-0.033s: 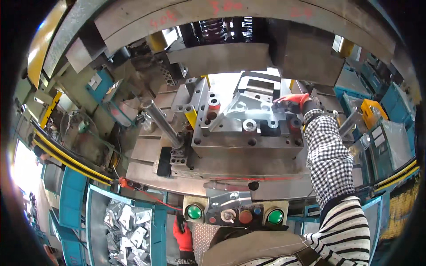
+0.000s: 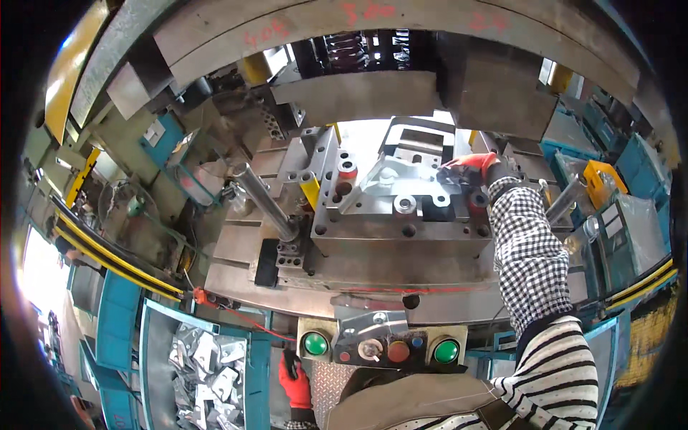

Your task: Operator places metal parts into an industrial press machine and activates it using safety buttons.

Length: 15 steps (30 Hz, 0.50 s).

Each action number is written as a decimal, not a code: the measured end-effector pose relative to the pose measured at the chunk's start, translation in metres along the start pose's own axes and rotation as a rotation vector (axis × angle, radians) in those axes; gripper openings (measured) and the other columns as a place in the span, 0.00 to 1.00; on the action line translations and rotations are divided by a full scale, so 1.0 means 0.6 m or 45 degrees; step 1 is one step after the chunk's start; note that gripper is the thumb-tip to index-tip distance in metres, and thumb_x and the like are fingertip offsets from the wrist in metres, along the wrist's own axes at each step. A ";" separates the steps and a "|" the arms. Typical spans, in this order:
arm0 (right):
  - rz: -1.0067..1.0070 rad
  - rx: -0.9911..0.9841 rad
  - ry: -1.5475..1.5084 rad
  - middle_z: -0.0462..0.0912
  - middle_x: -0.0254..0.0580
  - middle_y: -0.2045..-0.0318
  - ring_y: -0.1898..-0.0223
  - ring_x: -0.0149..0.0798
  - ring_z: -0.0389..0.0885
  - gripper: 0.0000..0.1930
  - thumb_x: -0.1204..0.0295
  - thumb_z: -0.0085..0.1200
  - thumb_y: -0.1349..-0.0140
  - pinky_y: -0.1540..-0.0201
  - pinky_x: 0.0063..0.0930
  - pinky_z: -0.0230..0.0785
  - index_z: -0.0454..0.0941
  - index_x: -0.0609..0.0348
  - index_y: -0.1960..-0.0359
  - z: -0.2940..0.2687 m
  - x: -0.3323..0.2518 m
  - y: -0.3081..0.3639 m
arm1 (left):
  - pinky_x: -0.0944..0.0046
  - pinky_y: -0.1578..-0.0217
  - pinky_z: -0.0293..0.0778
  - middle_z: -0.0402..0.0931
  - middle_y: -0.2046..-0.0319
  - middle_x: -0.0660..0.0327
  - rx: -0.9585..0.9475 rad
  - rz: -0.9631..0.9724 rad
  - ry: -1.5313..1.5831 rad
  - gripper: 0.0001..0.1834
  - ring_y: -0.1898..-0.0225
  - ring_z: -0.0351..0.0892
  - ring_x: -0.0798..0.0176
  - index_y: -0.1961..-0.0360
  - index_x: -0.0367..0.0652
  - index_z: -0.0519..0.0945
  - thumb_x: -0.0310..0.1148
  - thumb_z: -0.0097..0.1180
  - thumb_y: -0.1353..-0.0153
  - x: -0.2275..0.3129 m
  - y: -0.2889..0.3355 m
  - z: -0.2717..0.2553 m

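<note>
Landmark: the grey rectangular steel die block (image 2: 373, 247) in front of you. On top of it lies the work, a silver, angled sheet-metal plate (image 2: 412, 188) with holes. Your right hand (image 2: 474, 163), in a red glove, is at the plate's right end, above the block's rear right part; its fingertips meet the plate edge, but you cannot tell from here whether they pinch it or only touch. A black-and-white checked sleeve (image 2: 530, 247) covers that forearm, along the block's right side.

Your left hand (image 2: 295, 385), in a red glove with dark fingertips, hangs low, nearer you than the block and left of its middle. Its fingers point forward; cannot tell how far they are bent, or if they hold anything.

Between you and the block: a cream control box (image 2: 423, 335) with 2 round green push buttons (image 2: 315, 344) and 1 round red button (image 2: 398, 351). A grey bent sheet-metal piece (image 2: 373, 326) rests over it.

Left of the block: a tall round steel post (image 2: 264, 201). Nearer you, left of the block: a teal metal bin (image 2: 256, 376) heaped with silver sheet-metal parts (image 2: 206, 373).
</note>
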State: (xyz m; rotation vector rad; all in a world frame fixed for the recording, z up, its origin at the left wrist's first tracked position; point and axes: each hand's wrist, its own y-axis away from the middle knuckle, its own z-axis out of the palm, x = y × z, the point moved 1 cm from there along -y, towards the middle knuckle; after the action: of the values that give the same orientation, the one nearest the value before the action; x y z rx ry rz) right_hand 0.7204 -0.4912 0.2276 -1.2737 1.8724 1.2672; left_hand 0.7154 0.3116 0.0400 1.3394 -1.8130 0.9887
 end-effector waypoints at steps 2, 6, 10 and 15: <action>-0.018 -0.015 0.276 0.77 0.38 0.32 0.33 0.36 0.72 0.26 0.58 0.57 0.29 0.29 0.33 0.62 0.78 0.50 0.32 -0.077 0.068 0.007 | 0.54 0.35 0.71 0.78 0.38 0.47 -0.036 -0.010 0.096 0.30 0.38 0.79 0.51 0.31 0.32 0.72 0.19 0.59 0.36 -0.050 -0.019 0.023; -0.035 0.063 0.486 0.78 0.43 0.33 0.33 0.41 0.73 0.29 0.54 0.61 0.34 0.31 0.39 0.66 0.79 0.49 0.33 -0.052 0.069 0.000 | 0.55 0.34 0.70 0.77 0.37 0.47 -0.064 -0.120 0.302 0.29 0.38 0.78 0.52 0.31 0.32 0.71 0.20 0.58 0.33 -0.081 -0.041 0.049; 0.086 0.920 0.967 0.74 0.60 0.33 0.34 0.57 0.74 0.38 0.49 0.64 0.36 0.33 0.44 0.69 0.70 0.55 0.29 0.153 -0.098 0.015 | 0.53 0.31 0.66 0.72 0.33 0.45 -0.080 -0.080 0.159 0.33 0.32 0.72 0.49 0.28 0.33 0.67 0.24 0.61 0.34 -0.081 -0.041 0.032; -0.479 0.737 0.199 0.82 0.60 0.42 0.44 0.53 0.82 0.32 0.54 0.65 0.37 0.40 0.45 0.74 0.76 0.61 0.36 0.379 -0.134 0.318 | 0.49 0.28 0.62 0.65 0.29 0.40 -0.289 0.170 -0.254 0.47 0.28 0.64 0.41 0.25 0.33 0.61 0.33 0.72 0.42 -0.058 -0.107 0.090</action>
State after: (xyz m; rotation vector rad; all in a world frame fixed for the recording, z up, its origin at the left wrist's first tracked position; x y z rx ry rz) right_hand 0.5637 -0.2312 0.2758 -1.3302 1.8005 0.3966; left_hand 0.7819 0.2685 -0.0044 1.2247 -2.1177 0.7098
